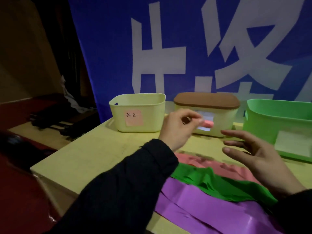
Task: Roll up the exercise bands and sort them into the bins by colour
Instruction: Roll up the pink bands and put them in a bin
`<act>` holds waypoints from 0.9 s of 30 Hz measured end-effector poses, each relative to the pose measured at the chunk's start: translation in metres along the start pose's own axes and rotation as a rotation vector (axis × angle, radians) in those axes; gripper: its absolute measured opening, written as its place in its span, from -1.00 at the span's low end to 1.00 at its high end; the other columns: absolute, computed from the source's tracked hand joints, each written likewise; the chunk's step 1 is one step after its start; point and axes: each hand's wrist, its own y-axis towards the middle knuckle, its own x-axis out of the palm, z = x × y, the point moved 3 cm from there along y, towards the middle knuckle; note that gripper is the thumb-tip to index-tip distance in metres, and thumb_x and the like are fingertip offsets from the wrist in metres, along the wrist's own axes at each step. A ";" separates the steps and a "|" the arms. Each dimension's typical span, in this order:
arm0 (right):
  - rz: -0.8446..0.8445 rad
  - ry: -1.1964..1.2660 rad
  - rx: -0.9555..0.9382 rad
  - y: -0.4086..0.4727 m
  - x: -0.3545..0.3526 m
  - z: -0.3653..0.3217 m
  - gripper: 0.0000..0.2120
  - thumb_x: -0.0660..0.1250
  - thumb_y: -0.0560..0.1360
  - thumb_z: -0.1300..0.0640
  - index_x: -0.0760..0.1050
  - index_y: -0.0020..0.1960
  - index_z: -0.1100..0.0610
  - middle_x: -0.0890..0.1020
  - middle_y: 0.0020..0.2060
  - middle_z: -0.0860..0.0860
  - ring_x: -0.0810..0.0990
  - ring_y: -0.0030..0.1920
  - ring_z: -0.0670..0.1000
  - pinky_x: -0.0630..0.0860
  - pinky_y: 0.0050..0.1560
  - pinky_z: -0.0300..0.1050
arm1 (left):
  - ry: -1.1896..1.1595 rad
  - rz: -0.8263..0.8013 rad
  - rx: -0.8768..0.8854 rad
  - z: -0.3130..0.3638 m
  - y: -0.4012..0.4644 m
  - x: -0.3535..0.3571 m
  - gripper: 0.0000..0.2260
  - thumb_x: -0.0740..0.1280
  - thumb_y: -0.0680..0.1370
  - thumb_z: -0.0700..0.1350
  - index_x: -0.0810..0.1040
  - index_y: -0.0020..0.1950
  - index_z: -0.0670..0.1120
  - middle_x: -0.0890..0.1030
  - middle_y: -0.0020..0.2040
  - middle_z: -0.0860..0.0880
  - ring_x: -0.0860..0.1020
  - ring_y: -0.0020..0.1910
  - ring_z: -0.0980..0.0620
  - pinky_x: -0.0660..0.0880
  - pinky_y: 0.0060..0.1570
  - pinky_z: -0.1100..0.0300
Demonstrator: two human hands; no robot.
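The left hand pinches a rolled pink band in front of the lidded bin. The right hand hovers nearby, fingers spread, holding nothing.

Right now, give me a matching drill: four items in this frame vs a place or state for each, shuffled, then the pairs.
Items:
1. pink roll
2. purple band
3. cream bin
4. lidded bin

Place or state:
A. lies flat at the table's near edge
B. closed with a brown lid
C. pinched in the left hand
D. open-topped, pink note on its front

Pairs: 1-C, 2-A, 3-D, 4-B
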 end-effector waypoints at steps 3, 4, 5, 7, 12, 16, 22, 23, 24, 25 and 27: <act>0.013 0.008 0.042 0.000 0.001 -0.003 -0.70 0.46 0.44 0.32 0.64 0.11 0.04 0.65 0.11 0.16 0.61 0.13 -0.05 0.59 -0.26 -0.33 | 0.012 0.156 -0.074 -0.005 0.013 -0.030 -0.88 0.49 0.51 -0.07 0.62 0.01 -0.04 0.65 -0.07 0.07 0.49 -0.29 0.26 0.46 -0.23 0.26; 0.015 -0.019 0.035 0.001 0.001 -0.005 -0.72 0.45 0.46 0.33 0.64 0.09 0.04 0.67 0.09 0.15 0.62 0.09 -0.05 0.60 -0.25 -0.30 | 0.018 0.196 -0.094 -0.007 0.016 -0.038 -0.85 0.49 0.51 -0.10 0.61 0.03 -0.07 0.64 -0.07 0.07 0.47 -0.33 0.28 0.46 -0.26 0.26; 0.018 -0.061 0.019 0.003 0.001 -0.006 -0.75 0.45 0.47 0.31 0.65 0.06 0.02 0.70 0.04 0.09 0.63 0.05 -0.05 0.62 -0.18 -0.25 | 0.030 0.240 -0.107 -0.010 0.017 -0.046 -0.84 0.50 0.50 -0.11 0.60 0.02 -0.09 0.63 -0.10 0.05 0.46 -0.35 0.26 0.47 -0.30 0.25; 0.002 -0.159 -0.003 0.013 0.004 -0.015 -0.82 0.45 0.50 0.26 0.66 -0.01 0.00 0.73 -0.09 -0.05 0.65 -0.07 -0.05 0.60 -0.02 -0.15 | 0.065 0.316 -0.124 -0.017 0.017 -0.058 -0.86 0.51 0.49 -0.10 0.61 -0.03 -0.09 0.66 -0.13 0.02 0.50 -0.31 0.17 0.52 -0.27 0.18; -0.197 -0.313 0.126 0.039 0.019 -0.045 -0.91 0.43 0.54 0.16 0.72 -0.09 0.08 0.75 -0.11 0.05 0.67 -0.08 0.01 0.59 0.00 -0.05 | 0.071 0.387 -0.147 -0.028 0.020 -0.079 -0.91 0.54 0.47 -0.08 0.66 -0.10 -0.04 0.68 -0.13 0.04 0.63 -0.11 0.00 0.60 -0.07 0.11; -0.277 -0.478 0.141 0.062 0.036 -0.070 -0.88 0.43 0.53 0.05 0.73 -0.05 0.05 0.75 -0.11 0.06 0.68 -0.06 0.09 0.61 0.09 0.08 | 0.090 0.400 -0.113 -0.030 0.027 -0.099 -0.93 0.53 0.48 -0.09 0.68 -0.09 -0.01 0.68 -0.13 0.09 0.61 -0.11 0.13 0.58 -0.07 0.23; -0.325 -0.522 0.106 0.092 0.079 -0.081 -0.90 0.44 0.54 0.04 0.70 -0.01 0.03 0.74 -0.09 0.05 0.65 -0.14 0.03 0.60 -0.05 -0.11 | 0.170 0.438 -0.133 -0.046 0.060 -0.137 -0.81 0.49 0.53 -0.02 0.65 0.11 0.00 0.64 0.01 0.12 0.58 -0.04 0.19 0.50 -0.08 0.39; -0.333 -0.511 0.104 0.092 0.082 -0.077 -0.91 0.44 0.54 0.06 0.70 -0.01 0.04 0.74 -0.11 0.04 0.64 -0.15 -0.02 0.58 -0.09 -0.14 | 0.243 0.426 -0.111 -0.048 0.066 -0.140 -0.79 0.47 0.54 0.00 0.64 0.14 -0.01 0.62 0.04 0.11 0.58 -0.04 0.17 0.48 -0.10 0.41; -0.338 -0.507 0.103 0.091 0.083 -0.073 -0.92 0.44 0.54 0.07 0.70 -0.01 0.03 0.74 -0.12 0.02 0.63 -0.15 -0.03 0.59 -0.09 -0.12 | 0.333 0.410 -0.077 -0.050 0.073 -0.142 -0.79 0.45 0.56 0.00 0.63 0.16 -0.02 0.60 0.06 0.09 0.57 -0.04 0.16 0.45 -0.11 0.43; -0.337 -0.511 0.106 0.091 0.082 -0.068 -0.93 0.44 0.54 0.07 0.70 -0.02 0.02 0.74 -0.13 0.01 0.64 -0.12 -0.01 0.60 -0.07 -0.07 | 0.415 0.396 -0.042 -0.050 0.078 -0.141 -0.79 0.43 0.57 0.00 0.62 0.17 -0.04 0.59 0.07 0.07 0.56 -0.03 0.13 0.44 -0.10 0.41; -0.329 -0.513 0.123 0.086 0.076 -0.057 -0.93 0.43 0.55 0.10 0.70 -0.01 0.03 0.73 -0.13 0.03 0.65 -0.08 0.02 0.61 -0.03 -0.02 | 0.539 0.367 -0.028 -0.056 0.088 -0.137 -0.78 0.40 0.59 0.00 0.61 0.19 -0.04 0.60 0.08 0.04 0.56 0.00 0.08 0.51 -0.04 0.26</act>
